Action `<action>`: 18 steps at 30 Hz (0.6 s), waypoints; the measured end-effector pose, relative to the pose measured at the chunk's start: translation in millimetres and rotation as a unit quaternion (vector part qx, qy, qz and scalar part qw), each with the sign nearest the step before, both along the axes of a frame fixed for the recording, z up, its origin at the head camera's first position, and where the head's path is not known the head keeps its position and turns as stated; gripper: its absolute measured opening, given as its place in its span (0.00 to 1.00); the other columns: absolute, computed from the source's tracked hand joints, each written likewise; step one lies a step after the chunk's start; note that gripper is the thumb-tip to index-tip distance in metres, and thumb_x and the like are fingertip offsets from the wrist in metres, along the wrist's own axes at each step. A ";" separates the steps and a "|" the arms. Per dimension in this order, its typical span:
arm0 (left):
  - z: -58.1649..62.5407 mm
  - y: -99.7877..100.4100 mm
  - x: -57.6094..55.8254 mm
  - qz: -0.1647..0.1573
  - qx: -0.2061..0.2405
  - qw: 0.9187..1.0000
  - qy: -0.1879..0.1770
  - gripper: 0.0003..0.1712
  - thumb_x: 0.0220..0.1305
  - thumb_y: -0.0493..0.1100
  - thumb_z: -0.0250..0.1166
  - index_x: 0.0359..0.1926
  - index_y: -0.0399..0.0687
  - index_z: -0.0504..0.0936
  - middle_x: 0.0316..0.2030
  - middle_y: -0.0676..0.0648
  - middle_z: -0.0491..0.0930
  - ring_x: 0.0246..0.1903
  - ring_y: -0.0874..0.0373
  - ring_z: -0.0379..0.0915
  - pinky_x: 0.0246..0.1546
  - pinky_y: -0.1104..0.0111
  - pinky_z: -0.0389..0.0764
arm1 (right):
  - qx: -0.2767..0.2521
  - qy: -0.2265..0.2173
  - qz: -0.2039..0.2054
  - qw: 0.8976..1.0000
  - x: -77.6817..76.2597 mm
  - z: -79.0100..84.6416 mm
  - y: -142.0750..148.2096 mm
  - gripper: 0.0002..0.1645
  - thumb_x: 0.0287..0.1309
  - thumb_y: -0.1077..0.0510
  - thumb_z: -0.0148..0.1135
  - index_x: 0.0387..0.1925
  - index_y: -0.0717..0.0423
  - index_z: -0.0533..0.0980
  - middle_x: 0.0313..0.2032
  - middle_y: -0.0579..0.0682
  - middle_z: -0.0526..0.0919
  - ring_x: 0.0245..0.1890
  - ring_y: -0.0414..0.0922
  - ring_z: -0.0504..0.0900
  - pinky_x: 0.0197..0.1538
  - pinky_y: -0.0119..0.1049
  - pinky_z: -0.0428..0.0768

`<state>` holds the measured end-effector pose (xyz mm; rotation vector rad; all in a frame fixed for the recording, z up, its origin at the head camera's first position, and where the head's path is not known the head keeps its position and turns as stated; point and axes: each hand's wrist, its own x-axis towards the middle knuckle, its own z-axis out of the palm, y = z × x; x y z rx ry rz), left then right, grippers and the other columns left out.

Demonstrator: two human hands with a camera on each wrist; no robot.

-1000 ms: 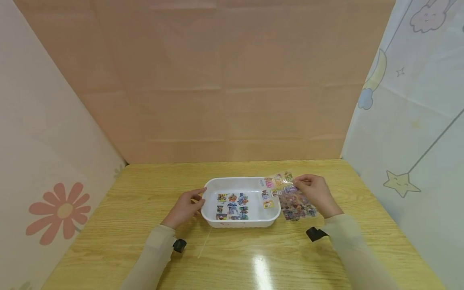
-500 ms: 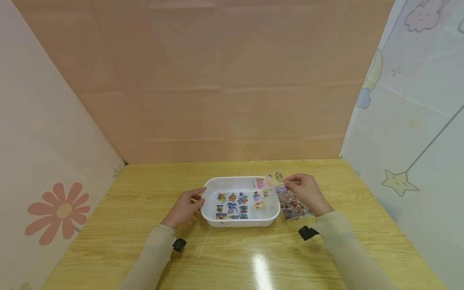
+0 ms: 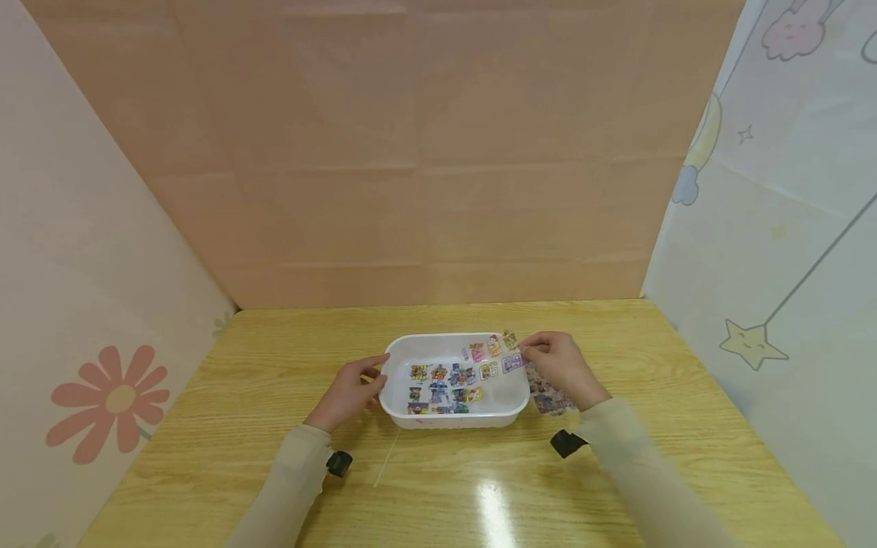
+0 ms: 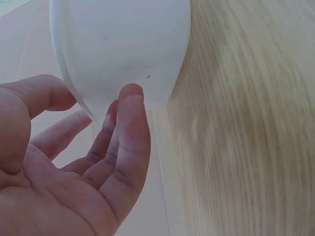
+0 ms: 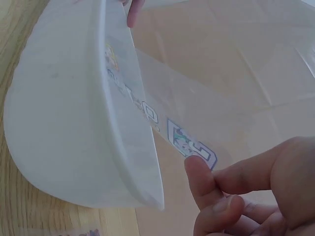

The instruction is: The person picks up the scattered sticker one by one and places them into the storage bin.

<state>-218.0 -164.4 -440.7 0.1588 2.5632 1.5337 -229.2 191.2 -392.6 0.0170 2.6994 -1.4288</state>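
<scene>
Head view: the right hand (image 3: 558, 369) pinches a clear, thin sheet (image 3: 489, 370), printed with small colourful pictures, over the right half of a white tray (image 3: 466, 421), whose left end the left hand (image 3: 348, 393) holds.

Creased sheets (image 3: 411, 167) around a wood-grain table (image 3: 288, 365) form a screened booth (image 3: 82, 259).

The left arm (image 3: 282, 487) and right arm (image 3: 647, 479), sleeved to the wrists, slant inward from the near side. On the left, the left hand (image 3: 348, 393) bends its parted fingers; on the right, the right hand (image 3: 562, 368) pinches thumb against finger, its other fingers curled.
</scene>
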 end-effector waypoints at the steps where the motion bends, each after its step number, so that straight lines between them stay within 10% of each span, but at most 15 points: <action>1: -0.4 0.0 -0.2 0.000 0.000 1.000 0.000 0.26 0.65 0.39 0.59 0.64 0.50 0.70 0.40 0.42 0.75 0.28 0.55 0.75 0.30 0.58 0.82 | 0.001 0.002 0.001 1.000 0.5 -0.3 -1.8 0.15 0.65 0.57 0.53 0.47 0.62 0.78 0.43 0.59 0.82 0.42 0.50 0.81 0.37 0.37 0.80; 18: -0.8 -0.5 -0.7 -0.002 0.006 1.000 -0.001 0.26 0.65 0.40 0.59 0.64 0.50 0.70 0.40 0.42 0.75 0.29 0.50 0.77 0.30 0.57 0.82 | -0.001 -0.023 0.024 0.999 -1.2 -5.3 -24.7 0.13 0.61 0.56 0.55 0.45 0.54 0.79 0.39 0.51 0.84 0.43 0.54 0.81 0.38 0.42 0.80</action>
